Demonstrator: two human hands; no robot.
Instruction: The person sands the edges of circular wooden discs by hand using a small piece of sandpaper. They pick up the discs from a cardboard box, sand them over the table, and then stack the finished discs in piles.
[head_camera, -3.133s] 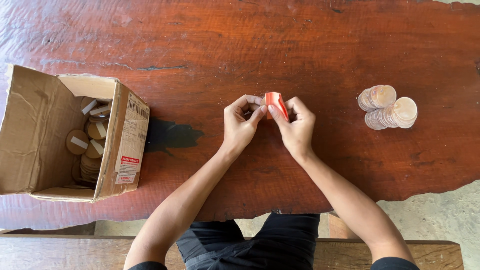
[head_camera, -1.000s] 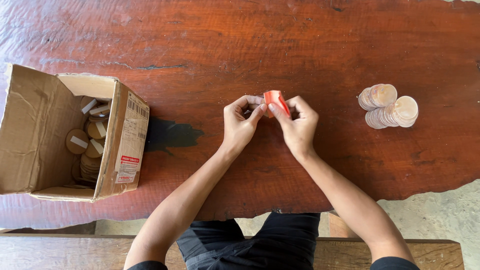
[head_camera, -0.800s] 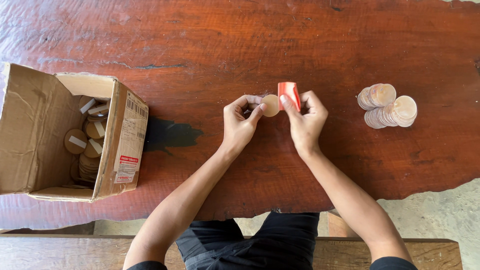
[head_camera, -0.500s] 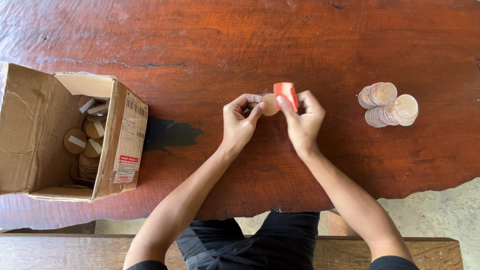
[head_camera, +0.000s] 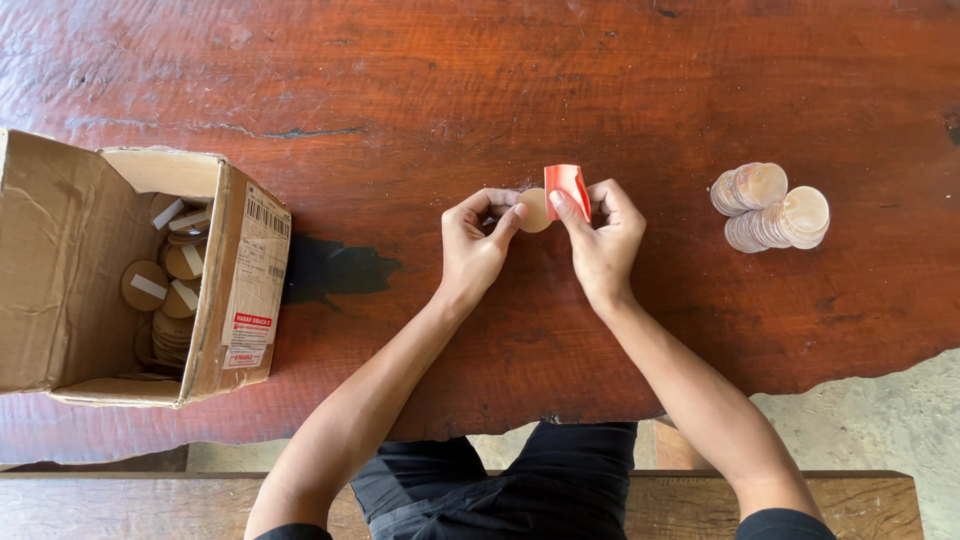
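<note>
My left hand (head_camera: 478, 240) pinches a small round tan wooden disc (head_camera: 533, 211) between thumb and fingers above the dark red wooden table (head_camera: 400, 100). My right hand (head_camera: 600, 235) holds a red strip of tape or backing (head_camera: 566, 187) that curls up from the disc's right edge. Both hands meet at the middle of the table, touching the same disc.
An open cardboard box (head_camera: 235, 290) at the left holds several similar discs with pale strips on them. Two leaning rows of discs (head_camera: 768, 205) lie on the table at the right. A wooden bench (head_camera: 120, 505) runs along the near edge, below it my dark-clothed lap.
The red strip lay over the disc earlier; my right hand has peeled it up and to the right, so the bare tan face of the disc shows.
</note>
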